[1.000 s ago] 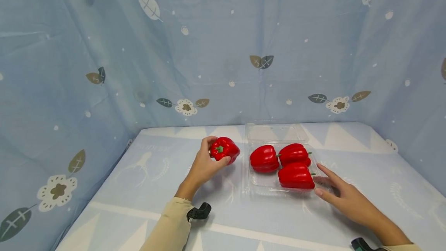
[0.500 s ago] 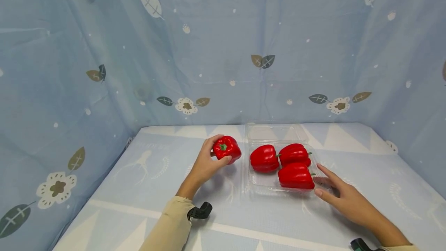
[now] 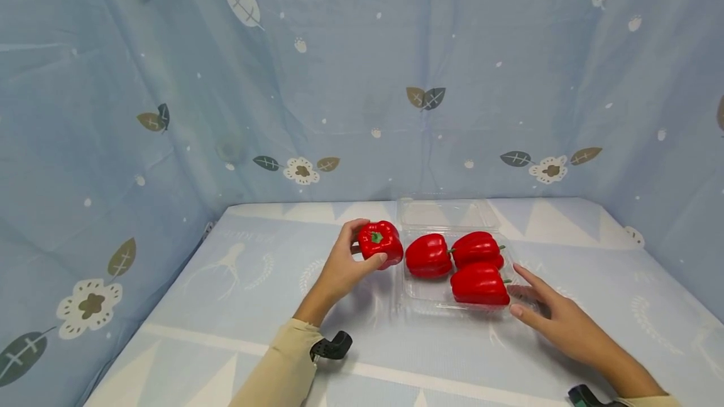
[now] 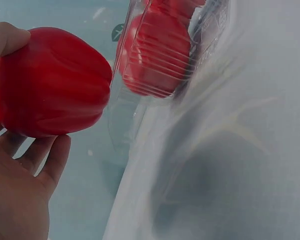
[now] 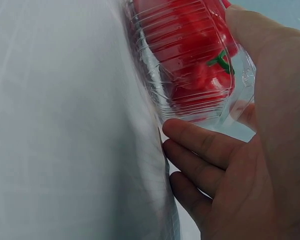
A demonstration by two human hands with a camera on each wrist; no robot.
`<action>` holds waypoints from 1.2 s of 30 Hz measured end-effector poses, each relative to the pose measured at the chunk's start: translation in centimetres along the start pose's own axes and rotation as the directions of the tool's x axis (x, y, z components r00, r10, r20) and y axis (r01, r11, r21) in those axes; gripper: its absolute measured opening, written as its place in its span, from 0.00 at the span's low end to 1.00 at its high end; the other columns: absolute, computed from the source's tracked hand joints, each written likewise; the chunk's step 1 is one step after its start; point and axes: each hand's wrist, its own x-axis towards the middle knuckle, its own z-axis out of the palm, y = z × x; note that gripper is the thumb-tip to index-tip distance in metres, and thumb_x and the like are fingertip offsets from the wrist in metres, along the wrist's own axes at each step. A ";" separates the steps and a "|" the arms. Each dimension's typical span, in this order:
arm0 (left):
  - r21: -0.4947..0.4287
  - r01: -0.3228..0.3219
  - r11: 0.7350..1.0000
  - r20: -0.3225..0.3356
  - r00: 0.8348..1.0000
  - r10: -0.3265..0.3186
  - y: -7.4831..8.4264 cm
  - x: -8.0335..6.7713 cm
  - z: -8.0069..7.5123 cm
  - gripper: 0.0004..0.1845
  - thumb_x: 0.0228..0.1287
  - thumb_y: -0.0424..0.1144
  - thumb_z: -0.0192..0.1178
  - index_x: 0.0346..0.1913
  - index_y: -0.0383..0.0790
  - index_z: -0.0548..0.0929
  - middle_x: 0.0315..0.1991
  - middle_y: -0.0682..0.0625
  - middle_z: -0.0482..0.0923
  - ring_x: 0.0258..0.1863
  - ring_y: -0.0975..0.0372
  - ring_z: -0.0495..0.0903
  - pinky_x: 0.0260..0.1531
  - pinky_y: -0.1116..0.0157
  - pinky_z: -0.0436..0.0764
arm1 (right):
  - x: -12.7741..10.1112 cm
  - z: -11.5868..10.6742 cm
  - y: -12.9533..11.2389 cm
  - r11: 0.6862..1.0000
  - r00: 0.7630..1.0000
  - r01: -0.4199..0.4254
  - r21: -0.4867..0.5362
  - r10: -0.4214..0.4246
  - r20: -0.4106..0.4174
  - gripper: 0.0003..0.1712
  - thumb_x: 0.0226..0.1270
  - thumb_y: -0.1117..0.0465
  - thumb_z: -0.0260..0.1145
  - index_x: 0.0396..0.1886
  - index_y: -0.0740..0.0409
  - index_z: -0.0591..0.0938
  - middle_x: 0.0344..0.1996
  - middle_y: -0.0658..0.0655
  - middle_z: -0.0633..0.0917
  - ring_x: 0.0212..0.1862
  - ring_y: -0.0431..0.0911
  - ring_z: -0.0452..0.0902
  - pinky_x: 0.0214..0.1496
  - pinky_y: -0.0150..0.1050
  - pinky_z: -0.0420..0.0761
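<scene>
My left hand (image 3: 345, 269) grips a red bell pepper (image 3: 381, 244) between thumb and fingers, its green stem end turned toward the head camera. In the left wrist view the held pepper (image 4: 52, 82) hangs above the table, just left of a clear plastic clamshell box (image 3: 421, 300). Inside the box lie three more red peppers: one at the left (image 3: 428, 256), one at the back right (image 3: 477, 250) and one at the front right (image 3: 479, 284). My right hand (image 3: 565, 322) rests at the box's right side, fingers extended, fingertips right at the ribbed wall (image 5: 199, 102) in the right wrist view.
The box's clear lid (image 3: 447, 213) lies folded back behind it. A pale patterned cloth (image 3: 237, 306) covers the table. Blue printed curtains (image 3: 362, 80) enclose the back and sides. Black wrist straps (image 3: 332, 345) sit near both cuffs.
My left hand has carried its pepper rightward, closer to the box, and the pepper's stem end has turned slightly. The right hand and the box have stayed in place.
</scene>
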 end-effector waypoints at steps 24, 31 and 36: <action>-0.061 -0.112 0.992 0.100 0.988 0.117 1.1 -0.4 1.5 0.37 0.57 0.49 0.67 0.68 0.66 0.62 0.61 0.57 0.69 0.57 0.61 0.74 0.49 0.61 0.79 | 0.1 0.0 -0.1 1.000 1.000 -0.012 0.002 0.012 0.019 0.48 0.64 0.34 0.57 0.76 0.43 0.48 0.61 0.63 0.75 0.63 0.66 0.65 0.49 0.71 0.69; -0.014 -0.116 0.993 0.087 0.989 0.117 1.1 -0.7 1.9 0.37 0.56 0.50 0.67 0.68 0.71 0.61 0.61 0.60 0.69 0.54 0.63 0.75 0.50 0.58 0.79 | 0.1 0.1 0.0 1.000 1.000 -0.017 -0.009 0.017 0.017 0.48 0.63 0.34 0.57 0.76 0.43 0.48 0.60 0.62 0.76 0.63 0.65 0.65 0.49 0.72 0.68; 0.007 -0.167 0.986 0.071 0.984 0.166 1.3 -0.7 2.1 0.38 0.57 0.50 0.66 0.69 0.69 0.60 0.62 0.60 0.68 0.56 0.63 0.73 0.49 0.60 0.79 | 0.1 0.0 0.0 1.000 0.999 -0.019 0.005 0.019 0.028 0.48 0.64 0.35 0.57 0.77 0.44 0.48 0.61 0.65 0.74 0.62 0.66 0.66 0.46 0.67 0.74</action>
